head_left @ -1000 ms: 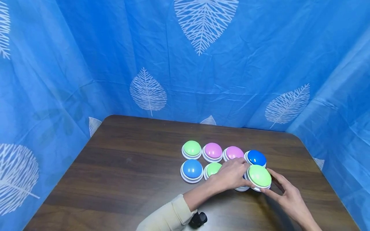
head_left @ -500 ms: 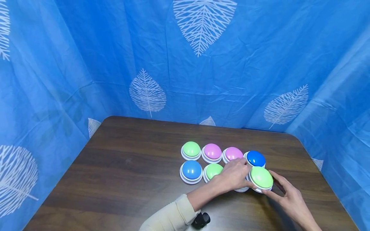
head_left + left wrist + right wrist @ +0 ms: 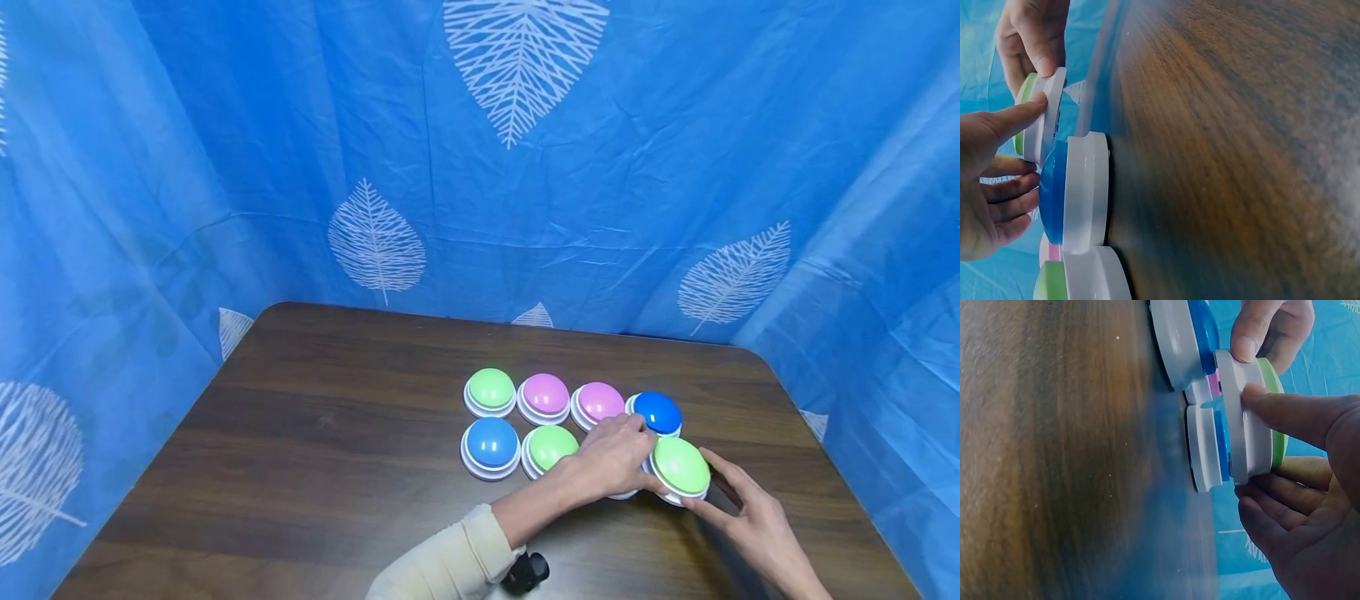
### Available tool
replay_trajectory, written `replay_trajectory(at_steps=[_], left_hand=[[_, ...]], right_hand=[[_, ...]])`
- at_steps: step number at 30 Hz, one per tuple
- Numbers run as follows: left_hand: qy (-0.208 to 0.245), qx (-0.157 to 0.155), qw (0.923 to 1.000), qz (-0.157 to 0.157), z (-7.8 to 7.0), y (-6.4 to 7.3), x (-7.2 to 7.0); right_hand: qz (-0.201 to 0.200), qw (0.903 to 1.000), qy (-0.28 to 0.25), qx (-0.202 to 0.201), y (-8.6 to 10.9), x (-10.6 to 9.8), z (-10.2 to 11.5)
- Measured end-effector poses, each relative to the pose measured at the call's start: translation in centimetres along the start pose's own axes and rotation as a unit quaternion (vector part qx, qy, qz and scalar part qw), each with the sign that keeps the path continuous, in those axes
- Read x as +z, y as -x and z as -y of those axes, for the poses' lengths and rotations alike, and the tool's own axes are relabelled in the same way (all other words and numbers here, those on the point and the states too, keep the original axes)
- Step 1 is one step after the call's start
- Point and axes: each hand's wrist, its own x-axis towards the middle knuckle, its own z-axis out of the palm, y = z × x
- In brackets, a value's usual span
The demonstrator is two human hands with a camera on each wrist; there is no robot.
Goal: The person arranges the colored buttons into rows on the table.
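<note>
A buzzer button with a green dome (image 3: 681, 465) and white base is held off the table at the right end of the front row. My left hand (image 3: 618, 454) grips its left side, the thumb on the white base (image 3: 1038, 134). Its right side is held by my right hand (image 3: 750, 508), with the thumb on the near edge and the fingers behind. Beneath and left of it, a blue button (image 3: 1054, 194) stands on the table, mostly hidden by my left hand in the head view. Behind it sits another blue button (image 3: 657, 412).
Left of my hands are two pink buttons (image 3: 545, 394), two green buttons (image 3: 552, 448) and a light blue button (image 3: 491, 442), in two rows on the brown wooden table (image 3: 315, 433). A blue curtain (image 3: 465, 167) with white leaf prints surrounds the table's back and sides.
The held green button has moved slightly to the right and toward the front, both hands going with it. The other buttons stay in place; the head view has shifted a little.
</note>
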Motion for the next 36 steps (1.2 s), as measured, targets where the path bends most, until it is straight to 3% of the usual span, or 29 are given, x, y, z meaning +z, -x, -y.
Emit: replay_trajectory(at_steps=[11,25,36], left_hand=[[0.013,0.001,0.9999,0.009,-0.35,-0.30,0.49],[0.012,-0.002,0.9998,0.017,-0.58,-0.68,0.99],[0.008,0.000,0.9999,0.015,-0.48,-0.86,0.98]], right_hand=[[-0.009,0.9999,0.009,-0.003,0.25,0.18,-0.42],[0.030,0.9989,0.008,0.034,0.00,0.19,-0.67],[0.031,0.9985,0.014,0.043,-0.25,0.20,-0.82]])
